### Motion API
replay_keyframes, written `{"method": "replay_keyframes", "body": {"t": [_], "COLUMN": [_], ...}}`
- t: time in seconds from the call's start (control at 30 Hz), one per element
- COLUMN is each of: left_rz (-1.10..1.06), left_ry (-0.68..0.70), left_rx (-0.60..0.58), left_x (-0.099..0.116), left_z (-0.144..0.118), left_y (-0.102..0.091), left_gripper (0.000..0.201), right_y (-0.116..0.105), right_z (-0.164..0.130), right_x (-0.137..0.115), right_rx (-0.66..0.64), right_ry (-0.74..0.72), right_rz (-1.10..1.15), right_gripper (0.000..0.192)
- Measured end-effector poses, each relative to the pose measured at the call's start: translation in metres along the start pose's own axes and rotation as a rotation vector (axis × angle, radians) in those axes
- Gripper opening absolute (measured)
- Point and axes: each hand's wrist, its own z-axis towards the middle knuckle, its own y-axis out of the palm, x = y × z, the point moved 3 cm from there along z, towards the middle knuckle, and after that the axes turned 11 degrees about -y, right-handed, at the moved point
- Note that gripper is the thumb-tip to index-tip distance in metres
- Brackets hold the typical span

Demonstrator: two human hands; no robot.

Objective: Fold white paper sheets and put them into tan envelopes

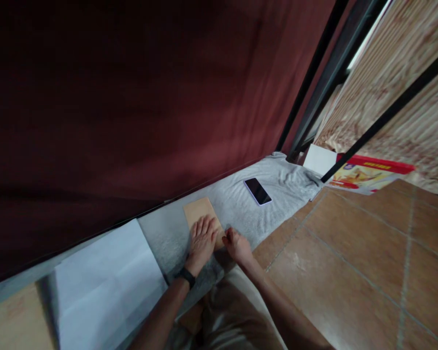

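A tan paper piece (199,210) lies on a grey cloth (241,199) spread over the floor along a dark red curtain. My left hand (201,241) presses flat on the paper's near half, fingers spread; a dark band sits on that wrist. My right hand (236,244) is at the paper's right near edge with fingers curled, pinching or pressing that edge. The part of the paper under my hands is hidden.
A black phone (257,191) lies on the cloth beyond the paper. A large white sheet (105,282) lies at the near left, another tan sheet (14,321) beside it. White paper (318,159) and a red printed box (365,174) sit far right. Brown floor tiles (350,262) at right.
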Motion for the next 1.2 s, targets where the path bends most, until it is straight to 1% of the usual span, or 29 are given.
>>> {"method": "replay_keyframes", "body": {"t": [0.07,0.13,0.2,0.27,0.33,0.43,0.53,0.73,0.8,0.83,0.87,0.93,1.03,1.1,1.2], "left_rz": [0.039,0.063,0.073,0.069,0.054,0.033,0.025,0.048,0.050,0.044,0.031,-0.021,-0.176,-0.341,-0.652], "left_ry": [-0.011,-0.018,-0.012,0.009,0.045,0.078,0.040,-0.054,-0.099,-0.114,-0.123,-0.125,-0.162,-0.240,-0.422], "left_rx": [-0.017,-0.039,-0.070,-0.100,-0.114,-0.113,-0.094,-0.020,-0.003,0.000,0.003,0.016,0.037,0.050,0.070], "left_x": [-0.002,-0.004,-0.006,-0.008,-0.011,-0.018,-0.027,-0.042,-0.044,-0.045,-0.045,-0.045,-0.047,-0.048,-0.047], "left_z": [0.001,-0.001,-0.004,-0.004,0.000,0.013,0.033,0.077,0.084,0.084,0.081,0.066,0.026,-0.005,-0.042], "left_y": [0.005,0.007,0.008,0.007,0.008,0.011,0.016,0.020,0.019,0.018,0.018,0.017,0.020,0.023,0.023], "left_gripper": [0.054,0.055,0.055,0.058,0.060,0.059,0.057,0.059,0.059,0.059,0.059,0.058,0.056,0.055,0.053], "right_y": [-0.003,-0.004,-0.002,0.005,0.014,0.024,0.029,0.022,0.018,0.016,0.013,0.007,0.001,0.001,0.004], "right_z": [-0.002,-0.002,-0.003,-0.006,-0.013,-0.026,-0.037,-0.053,-0.054,-0.053,-0.051,-0.041,-0.019,-0.005,0.012], "right_x": [-0.006,-0.013,-0.022,-0.028,-0.030,-0.025,-0.019,-0.014,-0.015,-0.016,-0.016,-0.015,-0.011,-0.010,-0.010], "right_rx": [0.007,0.054,0.102,0.117,0.120,0.121,0.060,-0.024,-0.031,-0.031,-0.024,0.018,0.091,0.080,0.010], "right_ry": [-0.016,-0.093,-0.252,-0.436,-0.547,-0.560,-0.590,-0.651,-0.658,-0.649,-0.624,-0.520,-0.318,-0.215,-0.089], "right_rz": [-0.143,-0.212,-0.208,-0.171,-0.162,-0.208,-0.223,-0.167,-0.123,-0.092,-0.056,0.011,0.043,0.036,0.041], "right_gripper": [0.011,0.016,0.021,0.028,0.040,0.057,0.065,0.070,0.068,0.064,0.059,0.049,0.047,0.043,0.021]}}
